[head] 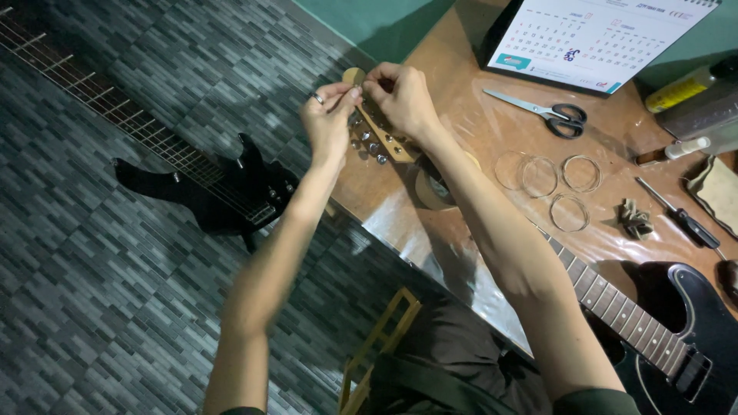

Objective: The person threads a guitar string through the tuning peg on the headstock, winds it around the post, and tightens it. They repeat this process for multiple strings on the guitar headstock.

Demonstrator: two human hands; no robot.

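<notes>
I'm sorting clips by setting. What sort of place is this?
Probably a home guitar-repair bench. Both hands, left hand and right hand, work at a guitar headstock on a wooden table, with coiled strings, scissors and a screwdriver alongside.

You're at a home guitar-repair bench: around the plastic-covered wooden table (461,115) lie scissors (542,110), coiled strings (555,180) and a screwdriver (676,211); below it, a black guitar (207,188) rests on the tiled floor (92,292).
</notes>
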